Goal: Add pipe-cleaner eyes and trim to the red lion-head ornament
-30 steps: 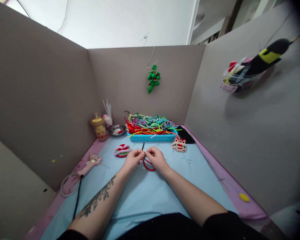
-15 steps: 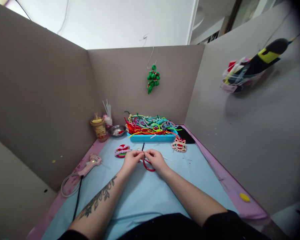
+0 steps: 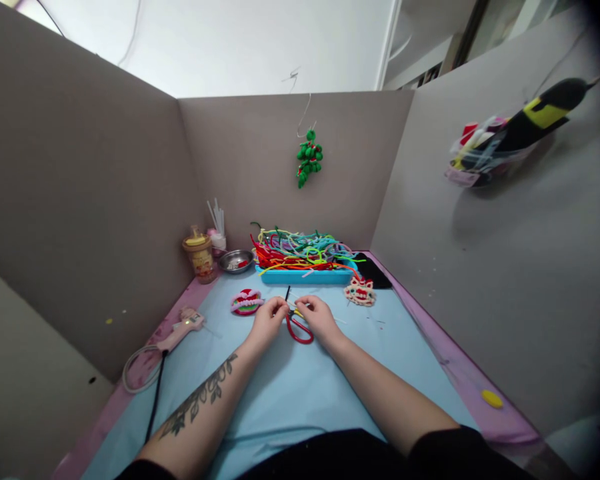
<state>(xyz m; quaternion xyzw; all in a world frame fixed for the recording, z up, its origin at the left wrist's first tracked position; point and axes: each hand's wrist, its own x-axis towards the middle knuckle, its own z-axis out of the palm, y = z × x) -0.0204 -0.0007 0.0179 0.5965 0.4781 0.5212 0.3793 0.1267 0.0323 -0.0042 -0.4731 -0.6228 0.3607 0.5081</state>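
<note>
My left hand (image 3: 271, 316) and my right hand (image 3: 318, 316) are held close together over the middle of the table, thumbs and fingertips pinched. A thin white strand (image 3: 293, 304) shows at the fingertips of my right hand. Whatever the left fingers hold is too small to make out. Between and below the hands lies a pair of scissors (image 3: 300, 339) with red handles; their dark tip points away from me. Left of my left hand is a round red, green and lilac fuzzy piece (image 3: 247, 303). Farther right sits a cream and red animal-face piece (image 3: 360, 292).
A blue tray (image 3: 307, 276) heaped with colourful pipe cleaners stands at the back. Beside it are a metal bowl (image 3: 237, 261) and a lidded cup (image 3: 200, 259). A pink glue gun (image 3: 183, 330) with its cord lies left. Grey partitions (image 3: 240, 153) enclose the table.
My hands have drawn slightly apart, the right one moving up and right, so more of the scissors shows between them. The view has shifted a little.
</note>
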